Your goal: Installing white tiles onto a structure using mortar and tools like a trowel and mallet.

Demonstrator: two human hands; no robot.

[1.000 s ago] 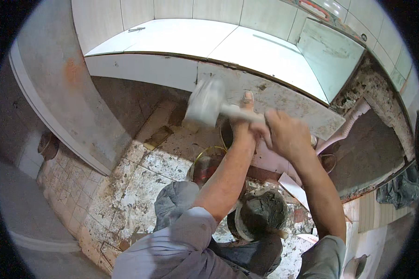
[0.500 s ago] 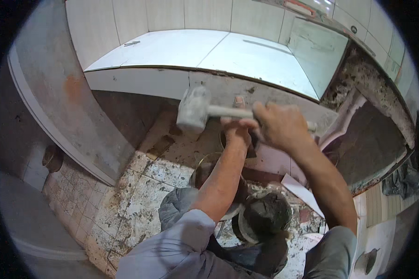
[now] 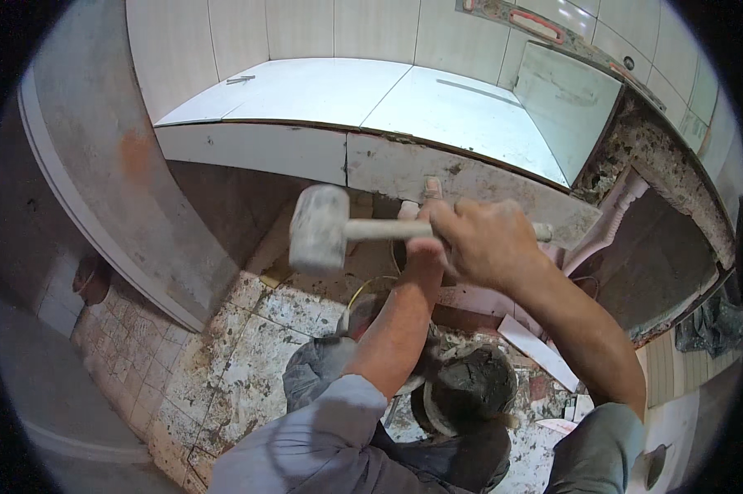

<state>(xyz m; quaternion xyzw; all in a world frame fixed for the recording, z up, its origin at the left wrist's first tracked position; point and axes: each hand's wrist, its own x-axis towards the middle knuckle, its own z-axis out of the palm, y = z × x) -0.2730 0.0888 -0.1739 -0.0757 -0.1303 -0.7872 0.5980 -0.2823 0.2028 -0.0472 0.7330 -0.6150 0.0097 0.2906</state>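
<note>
My right hand (image 3: 495, 239) is closed round the handle of a rubber mallet (image 3: 320, 229) with a pale, dusty head. That head points left, apart from the counter's front. Partly covered by the right hand, my left hand (image 3: 425, 247) reaches up to a stained tile strip (image 3: 511, 177) on the counter's front edge. One digit presses on its face, and another fingertip is by its lower edge; the remaining fingers are hidden. A cleaner white tile strip (image 3: 256, 148) adjoins it on the left. White tiles (image 3: 322, 90) cover the countertop above.
Between my knees stands a bucket of dark grey mortar (image 3: 470, 383). A spirit level (image 3: 536, 25) lies at the back right. A grey upright slab (image 3: 133, 165) borders the left side. Tile offcuts (image 3: 538, 354) lie on the splattered floor (image 3: 256, 362). A brown pot (image 3: 91, 280) stands far left.
The mallet has swung left and downward, with my right hand still on its handle. My left hand stays at the tile strip. The whole view has shifted slightly.
</note>
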